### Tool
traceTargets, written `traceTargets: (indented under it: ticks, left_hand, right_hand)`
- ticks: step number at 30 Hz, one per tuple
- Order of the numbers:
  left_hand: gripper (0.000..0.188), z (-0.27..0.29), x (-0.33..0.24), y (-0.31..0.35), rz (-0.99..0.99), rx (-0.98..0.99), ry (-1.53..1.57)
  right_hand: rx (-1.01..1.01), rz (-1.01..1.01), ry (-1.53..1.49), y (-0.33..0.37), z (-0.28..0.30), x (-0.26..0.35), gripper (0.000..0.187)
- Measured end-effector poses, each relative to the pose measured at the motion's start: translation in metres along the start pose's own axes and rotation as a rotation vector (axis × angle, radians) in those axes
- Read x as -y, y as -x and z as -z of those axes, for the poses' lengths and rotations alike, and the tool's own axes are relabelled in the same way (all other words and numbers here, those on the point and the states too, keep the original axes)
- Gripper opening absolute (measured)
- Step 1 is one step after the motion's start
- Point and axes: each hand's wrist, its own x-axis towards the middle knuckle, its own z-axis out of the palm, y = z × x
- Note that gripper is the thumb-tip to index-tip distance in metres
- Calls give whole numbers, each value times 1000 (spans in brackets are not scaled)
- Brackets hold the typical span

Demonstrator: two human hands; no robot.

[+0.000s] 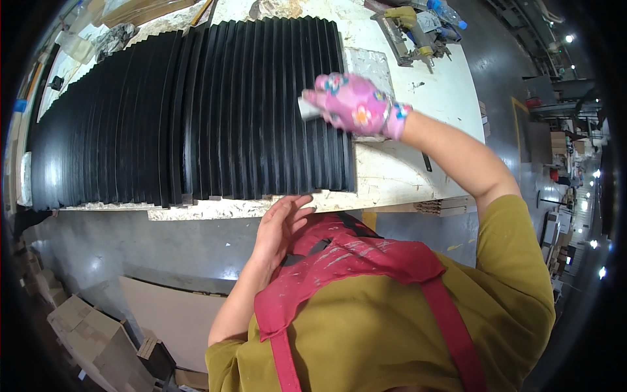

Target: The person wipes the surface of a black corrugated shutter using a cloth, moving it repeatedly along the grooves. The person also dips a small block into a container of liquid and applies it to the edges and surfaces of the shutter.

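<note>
Many long black strips (196,117) lie edge to edge in a ribbed sheet across a white worktable (405,176). My right hand (356,104), in a pink flowered glove, is over the right part of the strips. It grips a small pale grey block (308,108) pressed against them. My left hand (281,225) is bare and holds nothing. Its fingers are apart at the table's near edge, just below the strip ends and beside my red apron (353,261).
A pneumatic nail gun (411,32) and a plastic bottle with a blue cap (447,13) lie at the table's far right corner. Cardboard boxes (91,333) and a flat board (176,313) sit on the grey floor at lower left. Shelving and lights stand far right.
</note>
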Motion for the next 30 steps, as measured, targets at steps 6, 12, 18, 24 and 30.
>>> traceTargets:
  ticks: [6,12,18,24,30]
  left_hand:
    - [27,-5,-4,2,14,-61,17]
    - [26,-10,-7,3,26,-98,-6]
    - [23,-10,-3,-2,21,-119,71]
    - [21,-5,-3,1,39,-142,110]
    - [19,-11,-10,-5,81,-141,54]
  right_hand:
    - [145,45,-21,-5,10,16,40]
    - [65,16,-48,-34,17,-53,39]
    - [-148,-468,-257,-70,-15,-153,40]
    - [129,-168,-432,-33,3,-74,33]
    - [-120,-395,-164,-91,2,-155,40]
